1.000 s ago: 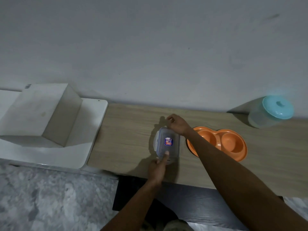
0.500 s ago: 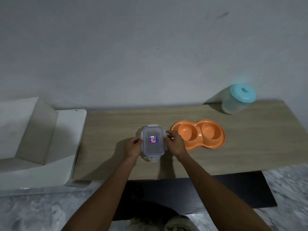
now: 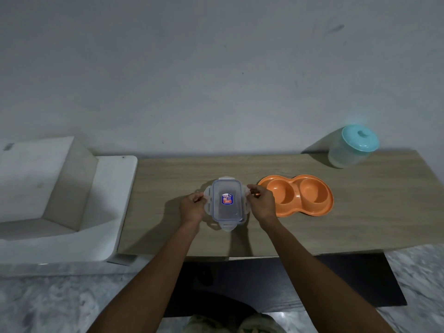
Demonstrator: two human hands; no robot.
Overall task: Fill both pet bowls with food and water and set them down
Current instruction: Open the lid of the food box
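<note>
1. Surface [image 3: 168,236]: I see a long, pale wood-grain top, its far edge against a plain grey wall [image 3: 216,80]. The floor [image 3: 48,304] is grey marbled stone, with a dark mat [image 3: 360,280] on the near side of the surface.

2. Orange double bowl [image 3: 298,195]: my landmark, lying flat on the surface. Its two round wells sit side by side, and both show bare orange plastic.

3. Clip-lid container [image 3: 227,200]: clear plastic, rectangular, just left of the bowl and apart from it. The lid is on and carries a small blue and red label. Its inside looks dark through the lid, and I cannot tell what it holds.

4. Jar [image 3: 353,147]: translucent with a teal lid, behind the bowl and to its right, near the wall. I cannot tell its contents.

5. White block [image 3: 48,188]: stepped and bulky, well left of the bowl, beyond the end of the surface.

6. Left hand [image 3: 192,209]: on the container's side away from the bowl, with the fingers curled onto the side clip.

7. Right hand [image 3: 262,204]: between container and bowl, overlapping the bowl's left rim in my view. The fingers pinch the container's clip on that side.
</note>
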